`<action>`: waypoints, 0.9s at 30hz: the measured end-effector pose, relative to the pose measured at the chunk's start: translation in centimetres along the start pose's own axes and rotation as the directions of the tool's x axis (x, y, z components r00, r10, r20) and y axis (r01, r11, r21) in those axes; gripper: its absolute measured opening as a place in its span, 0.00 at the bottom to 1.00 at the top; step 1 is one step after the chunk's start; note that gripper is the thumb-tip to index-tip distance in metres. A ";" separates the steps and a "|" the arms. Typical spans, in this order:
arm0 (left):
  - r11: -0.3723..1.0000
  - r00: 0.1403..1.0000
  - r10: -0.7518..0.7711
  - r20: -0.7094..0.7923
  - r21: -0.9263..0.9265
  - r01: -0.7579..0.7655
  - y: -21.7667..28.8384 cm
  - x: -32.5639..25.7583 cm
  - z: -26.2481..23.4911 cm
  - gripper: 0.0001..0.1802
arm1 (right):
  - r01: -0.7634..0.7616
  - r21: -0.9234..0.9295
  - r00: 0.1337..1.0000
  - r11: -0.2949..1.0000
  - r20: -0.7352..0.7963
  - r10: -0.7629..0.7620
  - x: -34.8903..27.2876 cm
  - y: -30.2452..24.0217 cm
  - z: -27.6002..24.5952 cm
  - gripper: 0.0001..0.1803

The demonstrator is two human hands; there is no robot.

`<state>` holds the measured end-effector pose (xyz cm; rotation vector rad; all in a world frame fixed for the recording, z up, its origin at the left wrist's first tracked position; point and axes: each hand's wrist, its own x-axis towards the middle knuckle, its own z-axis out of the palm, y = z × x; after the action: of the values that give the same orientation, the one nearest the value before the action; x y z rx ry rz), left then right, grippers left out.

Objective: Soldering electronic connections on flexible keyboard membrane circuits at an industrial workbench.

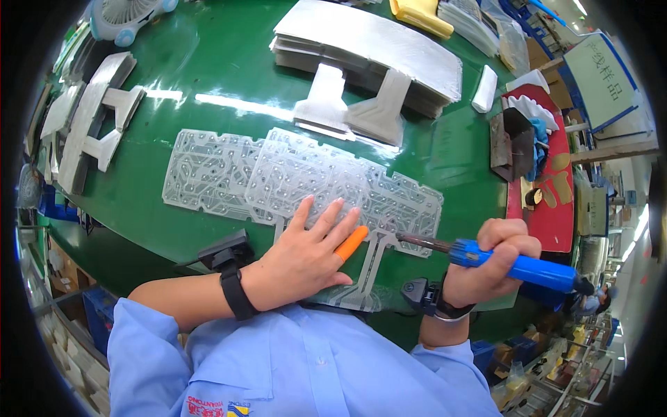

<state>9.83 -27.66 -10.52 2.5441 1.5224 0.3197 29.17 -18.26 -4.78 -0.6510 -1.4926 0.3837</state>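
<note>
A translucent keyboard membrane sheet (215,167) printed with circuit traces lies on the green table, its narrow tail running toward me. My left hand (309,243) rests flat on its near edge with the fingers spread; an orange finger cot (351,243) covers the index finger. In my right hand (497,260) is a soldering iron (479,254), gripped by its blue handle. The iron's dark tip points left and meets the sheet near the top of the tail; whether it touches is hard to tell. Part of the sheet is hidden under my left hand.
Stacked membrane sheets (368,48) stand at the back, and more stacks (94,128) sit at the far left. A dark metal holder (511,142) and a red mat (556,222) are on the right. A small fan (128,17) stands back left.
</note>
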 end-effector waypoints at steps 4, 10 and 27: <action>1.000 1.000 -0.024 0.000 -0.004 0.024 0.3 0.0 0.4 0.38 | -0.055 0.061 0.992 0.997 0.115 0.048 -0.8 0.3 1.0 0.16; 1.000 1.000 -0.022 -0.019 0.001 0.022 0.3 -0.1 0.6 0.39 | -0.094 0.002 0.982 0.996 0.166 0.092 -1.0 0.1 1.7 0.15; 0.998 0.999 -0.029 -0.018 -0.055 0.028 0.7 1.6 0.4 0.31 | -0.146 -0.033 0.982 0.989 -0.128 0.140 0.7 1.6 -0.1 0.17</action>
<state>11.22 -26.59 -10.55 2.4820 1.5339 0.3768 29.59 -16.60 -5.17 -0.8049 -1.3418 0.4147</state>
